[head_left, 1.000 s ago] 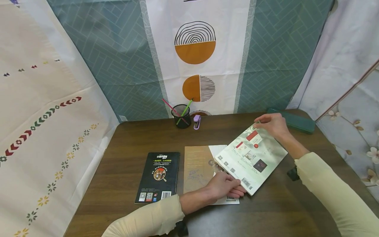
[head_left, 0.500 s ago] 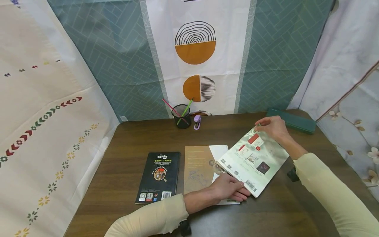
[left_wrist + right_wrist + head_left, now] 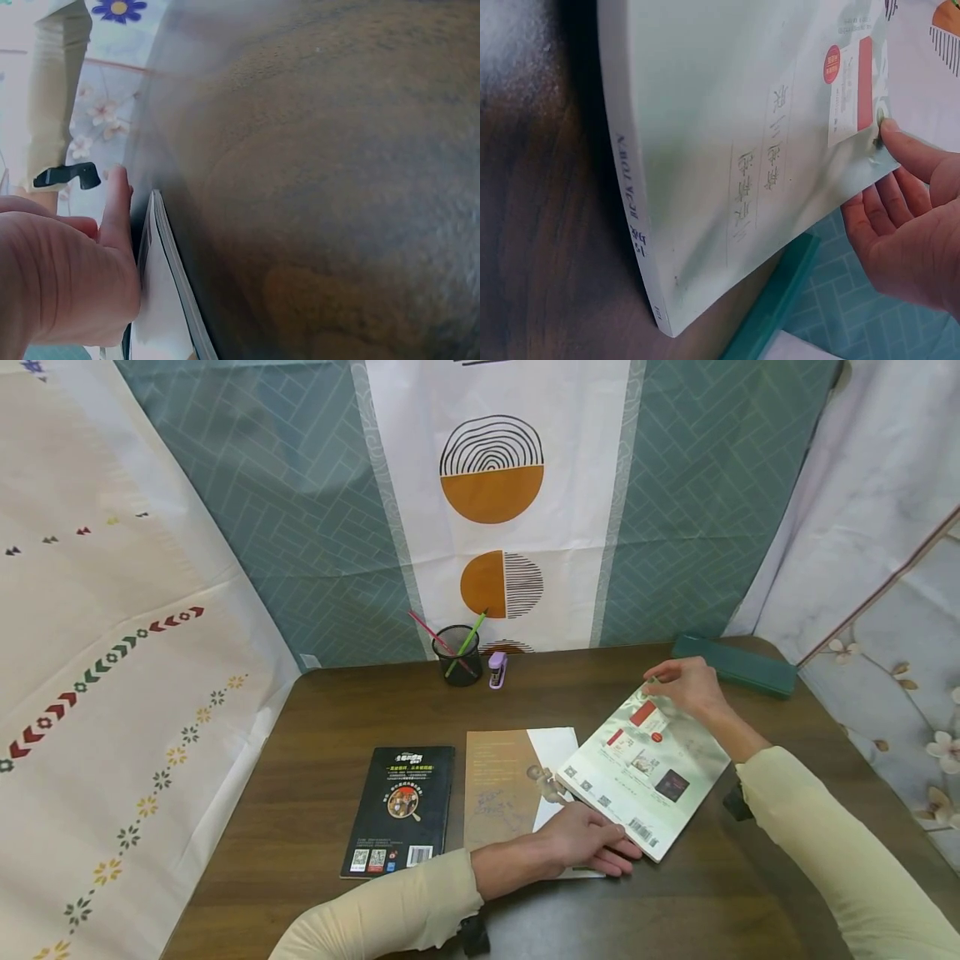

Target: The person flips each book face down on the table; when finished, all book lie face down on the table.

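Observation:
A light green book (image 3: 647, 768) is tilted diagonally over the right side of the table, its left corner overlapping a brown-and-white book (image 3: 498, 789). My right hand (image 3: 688, 687) pinches its far corner; in the right wrist view the thumb lies on the cover of the light green book (image 3: 705, 165) with the fingers of the right hand (image 3: 911, 210) behind. My left hand (image 3: 585, 843) is by the near edge of that book, above the brown-and-white one, fingers extended; whether it touches the green book I cannot tell. In the left wrist view, the left hand (image 3: 75, 270) has straight fingers.
A black book (image 3: 399, 810) lies left of the brown-and-white one. At the back stand a black mesh pen holder (image 3: 459, 664) with two pencils and a purple stapler (image 3: 498, 669). A dark green case (image 3: 738, 667) sits at the far right, behind my right hand.
The light green book has shifted slightly right and toward me, with my right hand coming nearer at its corner. My left hand has slid a little to the right.

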{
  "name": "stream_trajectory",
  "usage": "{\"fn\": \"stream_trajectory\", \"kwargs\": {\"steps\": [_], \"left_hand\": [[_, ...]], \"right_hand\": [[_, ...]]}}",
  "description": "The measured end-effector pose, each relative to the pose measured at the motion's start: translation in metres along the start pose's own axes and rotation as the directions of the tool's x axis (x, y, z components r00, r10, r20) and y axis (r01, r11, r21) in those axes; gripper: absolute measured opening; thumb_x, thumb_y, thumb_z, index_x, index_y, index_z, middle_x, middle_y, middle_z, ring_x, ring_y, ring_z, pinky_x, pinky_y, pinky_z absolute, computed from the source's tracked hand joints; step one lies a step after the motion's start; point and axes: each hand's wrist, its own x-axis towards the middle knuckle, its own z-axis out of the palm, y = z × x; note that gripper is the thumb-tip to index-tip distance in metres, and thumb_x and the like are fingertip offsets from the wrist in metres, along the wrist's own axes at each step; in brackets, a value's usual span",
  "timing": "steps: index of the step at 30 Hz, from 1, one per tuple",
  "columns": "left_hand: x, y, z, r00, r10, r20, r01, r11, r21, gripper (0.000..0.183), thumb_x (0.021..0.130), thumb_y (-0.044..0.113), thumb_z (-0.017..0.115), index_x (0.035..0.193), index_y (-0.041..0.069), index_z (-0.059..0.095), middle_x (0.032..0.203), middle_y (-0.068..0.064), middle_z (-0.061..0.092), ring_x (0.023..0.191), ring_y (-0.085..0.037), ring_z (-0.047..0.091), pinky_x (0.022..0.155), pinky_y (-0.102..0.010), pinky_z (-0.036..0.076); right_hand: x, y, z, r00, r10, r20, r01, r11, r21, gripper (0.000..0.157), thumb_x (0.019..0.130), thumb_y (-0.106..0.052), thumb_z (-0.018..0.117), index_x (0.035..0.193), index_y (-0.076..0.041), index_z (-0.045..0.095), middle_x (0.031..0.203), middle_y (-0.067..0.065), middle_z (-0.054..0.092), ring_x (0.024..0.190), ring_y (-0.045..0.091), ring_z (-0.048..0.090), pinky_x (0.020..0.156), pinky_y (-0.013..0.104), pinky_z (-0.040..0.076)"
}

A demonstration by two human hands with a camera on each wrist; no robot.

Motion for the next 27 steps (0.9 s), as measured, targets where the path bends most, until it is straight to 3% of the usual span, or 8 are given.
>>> {"fn": "stream_trajectory", "kwargs": {"steps": [3, 12, 17, 21, 27], "left_hand": [[0.0, 0.0, -0.001, 0.999, -0.017, 0.033, 0.017, 1.0, 0.001, 0.022, 0.107, 0.006, 0.058, 0.108, -0.008, 0.076, 0.101, -0.017, 0.08, 0.091, -0.03, 0.08, 0.074, -0.032, 0.064], [-0.002, 0.001, -0.004, 0.991, -0.055, 0.119, 0.055, 0.998, 0.0, 0.017, 0.105, 0.003, 0.063, 0.11, -0.008, 0.075, 0.104, -0.016, 0.08, 0.081, -0.019, 0.077, 0.073, -0.031, 0.064], [-0.006, 0.004, -0.004, 0.988, -0.072, 0.139, 0.073, 0.997, -0.006, 0.019, 0.105, 0.004, 0.063, 0.114, -0.009, 0.075, 0.108, -0.015, 0.079, 0.088, -0.023, 0.079, 0.076, -0.033, 0.064], [-0.008, 0.005, -0.005, 0.987, -0.072, 0.141, 0.075, 0.997, -0.015, 0.02, 0.105, 0.004, 0.063, 0.115, -0.01, 0.074, 0.11, -0.015, 0.079, 0.094, -0.029, 0.079, 0.078, -0.034, 0.064], [-0.012, 0.009, -0.01, 0.982, -0.066, 0.178, 0.069, 0.998, -0.009, 0.021, 0.105, 0.006, 0.064, 0.119, -0.008, 0.072, 0.111, -0.016, 0.079, 0.095, -0.027, 0.079, 0.08, -0.034, 0.064]], "right_hand": [[0.0, 0.001, 0.002, 1.0, 0.013, 0.013, -0.013, 1.0, 0.004, 0.036, 0.099, -0.017, 0.078, 0.126, 0.004, 0.072, 0.125, 0.031, 0.07, 0.123, 0.048, 0.056, 0.106, 0.066, 0.039], [0.004, 0.008, 0.007, 0.999, 0.009, 0.046, -0.01, 1.0, 0.015, 0.036, 0.102, -0.013, 0.073, 0.132, 0.007, 0.069, 0.129, 0.031, 0.069, 0.128, 0.049, 0.058, 0.11, 0.064, 0.043], [0.005, 0.017, 0.007, 0.998, 0.011, 0.067, -0.015, 0.999, 0.05, 0.039, 0.106, -0.014, 0.068, 0.138, 0.008, 0.064, 0.133, 0.03, 0.067, 0.129, 0.047, 0.06, 0.107, 0.057, 0.049], [0.005, 0.025, 0.004, 0.992, 0.02, 0.126, -0.034, 0.993, 0.11, 0.043, 0.108, -0.017, 0.064, 0.144, 0.007, 0.06, 0.141, 0.029, 0.063, 0.137, 0.046, 0.055, 0.112, 0.057, 0.045], [0.002, 0.033, 0.0, 0.972, -0.012, 0.233, -0.02, 0.991, 0.134, 0.052, 0.109, -0.018, 0.063, 0.154, 0.004, 0.05, 0.151, 0.027, 0.055, 0.146, 0.046, 0.045, 0.118, 0.061, 0.036]]}}
